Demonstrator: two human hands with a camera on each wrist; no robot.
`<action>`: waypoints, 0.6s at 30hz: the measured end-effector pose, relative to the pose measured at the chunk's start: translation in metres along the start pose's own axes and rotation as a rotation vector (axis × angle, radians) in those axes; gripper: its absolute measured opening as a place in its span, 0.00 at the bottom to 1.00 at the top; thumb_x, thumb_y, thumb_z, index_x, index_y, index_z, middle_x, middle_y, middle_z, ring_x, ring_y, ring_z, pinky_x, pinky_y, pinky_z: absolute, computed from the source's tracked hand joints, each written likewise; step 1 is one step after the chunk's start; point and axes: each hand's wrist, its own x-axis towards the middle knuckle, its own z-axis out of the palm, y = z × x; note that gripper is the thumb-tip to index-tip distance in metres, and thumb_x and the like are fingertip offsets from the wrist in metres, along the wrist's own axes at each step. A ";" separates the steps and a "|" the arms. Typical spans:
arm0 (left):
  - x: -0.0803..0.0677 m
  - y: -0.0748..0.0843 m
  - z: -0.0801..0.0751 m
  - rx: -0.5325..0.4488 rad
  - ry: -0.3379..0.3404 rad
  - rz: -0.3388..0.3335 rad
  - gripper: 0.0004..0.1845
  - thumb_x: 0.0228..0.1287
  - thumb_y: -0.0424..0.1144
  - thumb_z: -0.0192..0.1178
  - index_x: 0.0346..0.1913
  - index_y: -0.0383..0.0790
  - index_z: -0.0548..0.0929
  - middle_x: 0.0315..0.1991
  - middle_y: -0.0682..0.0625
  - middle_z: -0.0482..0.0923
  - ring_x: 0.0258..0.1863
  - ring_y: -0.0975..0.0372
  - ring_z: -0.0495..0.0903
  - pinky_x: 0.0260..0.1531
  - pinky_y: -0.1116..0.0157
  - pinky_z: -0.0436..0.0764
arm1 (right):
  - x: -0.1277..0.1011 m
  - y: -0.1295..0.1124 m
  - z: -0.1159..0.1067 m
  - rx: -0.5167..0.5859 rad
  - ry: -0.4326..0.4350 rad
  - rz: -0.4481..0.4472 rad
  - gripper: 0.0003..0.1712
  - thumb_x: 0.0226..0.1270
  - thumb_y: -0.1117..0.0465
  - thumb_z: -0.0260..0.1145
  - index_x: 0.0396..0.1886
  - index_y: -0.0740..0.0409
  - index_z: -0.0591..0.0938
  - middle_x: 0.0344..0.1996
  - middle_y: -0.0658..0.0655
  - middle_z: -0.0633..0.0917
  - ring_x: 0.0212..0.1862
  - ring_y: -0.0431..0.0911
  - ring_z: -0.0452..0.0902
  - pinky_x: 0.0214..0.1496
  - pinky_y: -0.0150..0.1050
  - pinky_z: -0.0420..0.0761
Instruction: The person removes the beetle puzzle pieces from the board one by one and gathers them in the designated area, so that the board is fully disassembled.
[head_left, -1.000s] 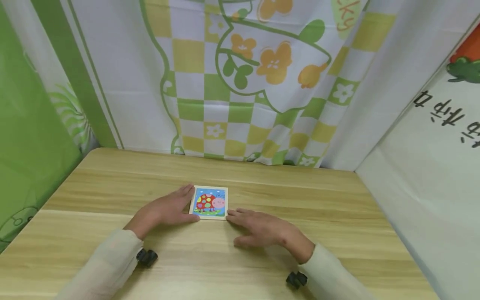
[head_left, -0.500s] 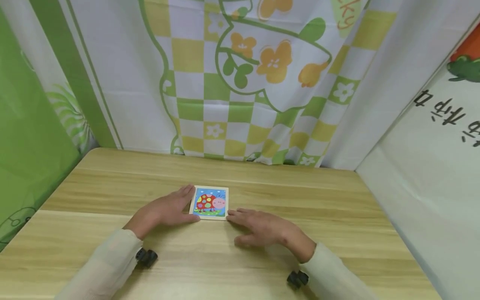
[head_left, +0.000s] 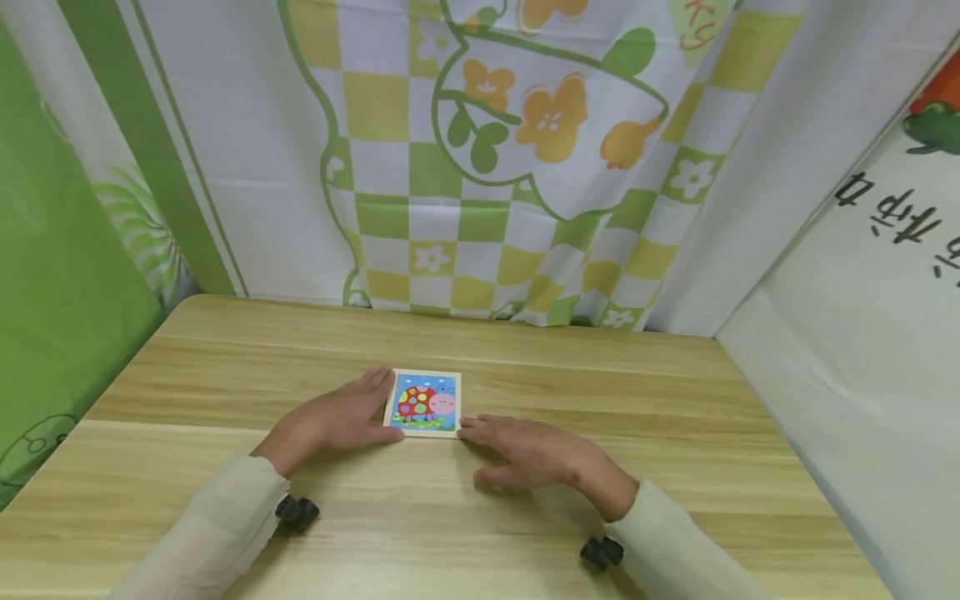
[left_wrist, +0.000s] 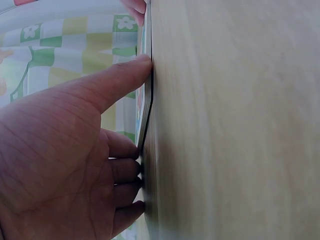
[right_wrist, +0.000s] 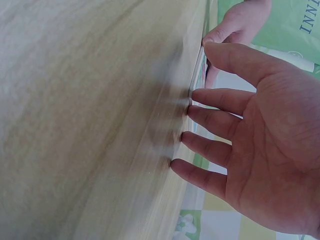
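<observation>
A small wooden picture board (head_left: 423, 402) with a red ladybug on blue lies flat on the wooden table (head_left: 675, 400). My left hand (head_left: 341, 419) lies flat against the board's left edge, fingers straight, thumb at its near left corner. In the left wrist view the left hand (left_wrist: 75, 160) has its thumb tip and fingertips against the thin board edge (left_wrist: 145, 112). My right hand (head_left: 525, 450) rests on the table with fingers spread, its fingertips at the board's near right corner. In the right wrist view the right hand (right_wrist: 250, 140) has its fingertips on the tabletop beside the board (right_wrist: 201, 70).
Printed cloth curtains (head_left: 487, 167) hang close behind the table, with a green one (head_left: 52, 275) on the left and a white one with dark characters (head_left: 862, 333) on the right. Bare tabletop surrounds the board on every side.
The head view has shifted slightly. Both hands and the board keep their places.
</observation>
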 end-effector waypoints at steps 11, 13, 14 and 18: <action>0.002 0.000 0.000 -0.001 -0.008 -0.014 0.53 0.75 0.62 0.57 0.80 0.22 0.47 0.82 0.29 0.41 0.81 0.39 0.44 0.77 0.44 0.51 | 0.000 0.000 -0.004 0.017 0.006 -0.007 0.36 0.78 0.46 0.63 0.79 0.54 0.69 0.80 0.54 0.64 0.80 0.54 0.55 0.79 0.51 0.57; 0.002 -0.001 -0.001 -0.008 -0.014 -0.017 0.54 0.75 0.62 0.57 0.80 0.22 0.46 0.82 0.29 0.40 0.81 0.39 0.43 0.77 0.44 0.50 | 0.002 0.001 -0.006 0.031 0.014 -0.019 0.35 0.78 0.46 0.62 0.78 0.56 0.70 0.79 0.56 0.66 0.79 0.54 0.59 0.79 0.51 0.59; 0.002 -0.001 -0.001 -0.014 -0.016 -0.020 0.54 0.74 0.62 0.57 0.80 0.23 0.46 0.82 0.29 0.39 0.81 0.40 0.42 0.77 0.44 0.50 | 0.003 0.002 -0.007 0.047 0.021 -0.023 0.35 0.79 0.46 0.62 0.77 0.57 0.70 0.78 0.57 0.67 0.78 0.54 0.61 0.78 0.51 0.61; 0.002 -0.001 -0.001 -0.033 -0.001 -0.013 0.55 0.74 0.63 0.58 0.81 0.24 0.44 0.82 0.30 0.35 0.82 0.41 0.38 0.77 0.44 0.49 | 0.007 0.010 -0.016 0.143 0.099 0.002 0.31 0.80 0.48 0.61 0.73 0.60 0.75 0.67 0.60 0.80 0.67 0.53 0.76 0.69 0.52 0.74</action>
